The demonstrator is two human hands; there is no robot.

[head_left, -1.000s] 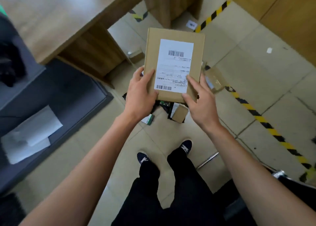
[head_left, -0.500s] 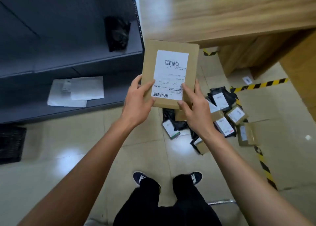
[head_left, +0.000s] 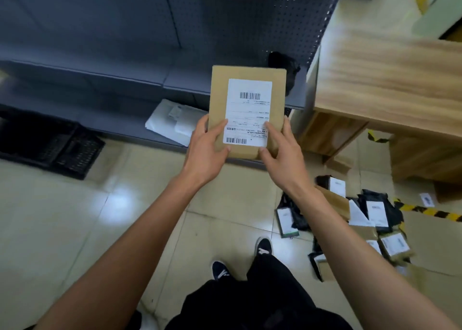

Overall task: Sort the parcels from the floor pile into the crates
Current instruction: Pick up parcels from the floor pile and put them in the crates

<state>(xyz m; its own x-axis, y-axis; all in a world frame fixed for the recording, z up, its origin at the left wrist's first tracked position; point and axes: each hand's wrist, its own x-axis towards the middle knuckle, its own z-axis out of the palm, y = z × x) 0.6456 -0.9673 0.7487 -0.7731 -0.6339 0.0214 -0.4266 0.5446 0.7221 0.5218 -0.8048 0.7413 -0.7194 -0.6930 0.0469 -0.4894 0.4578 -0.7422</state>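
Both of my hands hold one flat brown parcel (head_left: pixel 218 109) up in front of me, label side toward me. My left hand (head_left: pixel 207 152) grips its lower left corner, thumb curled onto the front beside the white shipping label (head_left: pixel 247 112); my right hand (head_left: pixel 281 152) grips the lower right corner, thumb pressed on the label's edge, fingers wrapped behind. The parcel stands upright, clear of the floor, in front of the grey shelf unit (head_left: pixel 112 79).

On the shelf's lowest board, just left of the parcel, lie white soft mailers (head_left: pixel 170 119). A black bag (head_left: pixel 285 64) sits on the board above, partly hidden behind the parcel's top right corner. A black crate (head_left: pixel 52 144) rests on the floor at the left, against the shelf's foot. To the right stands the wooden desk (head_left: pixel 390 79). Below it, on the tiled floor (head_left: pixel 75 229) near my right forearm, lies the floor pile (head_left: pixel 360 219) of black and brown parcels, with yellow-black tape (head_left: pixel 425 211) beyond it.
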